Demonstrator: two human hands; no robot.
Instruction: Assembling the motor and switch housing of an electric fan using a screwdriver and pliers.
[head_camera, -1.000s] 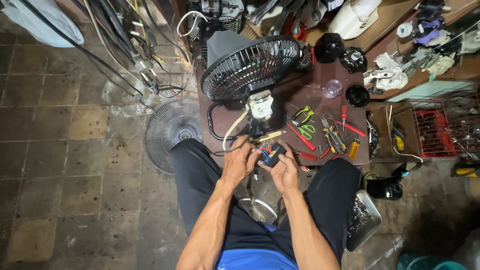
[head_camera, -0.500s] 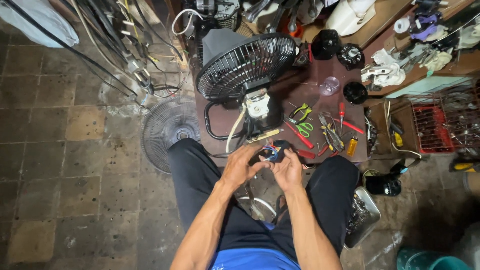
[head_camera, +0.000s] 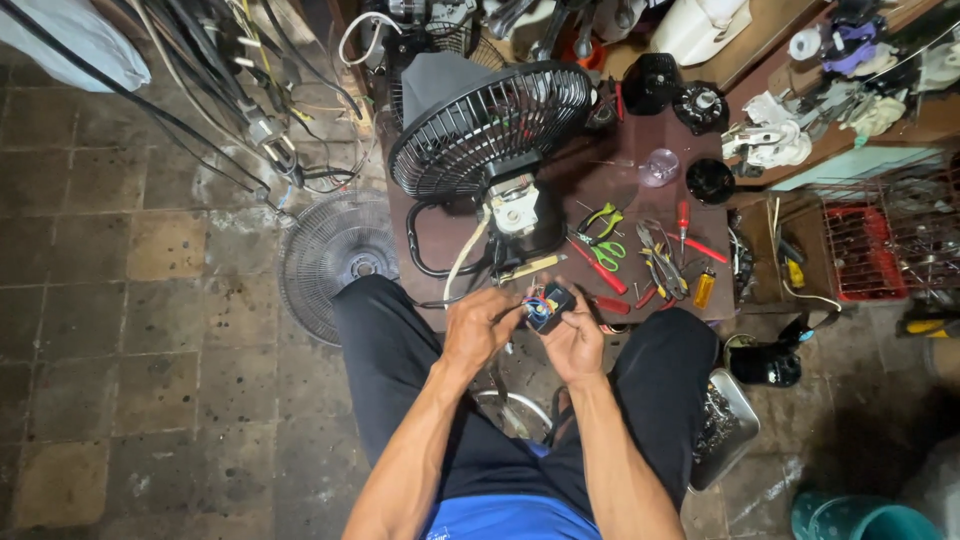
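Little has shifted since before: both hands, left hand (head_camera: 482, 328) and right hand (head_camera: 577, 340), still close around the small black switch block (head_camera: 550, 303) with coloured wires, held just below the table (head_camera: 640, 205) edge, apparently mid-wiring, calling for fine fingertip work.

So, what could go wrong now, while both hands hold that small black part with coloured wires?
The thin coloured wires could tear loose, since the left hand and right hand grip the small black part in the air. The part could also drop among the hand tools crowding the table.

Loose fan grille (head_camera: 335, 262) (floor), pliers (head_camera: 603, 222)
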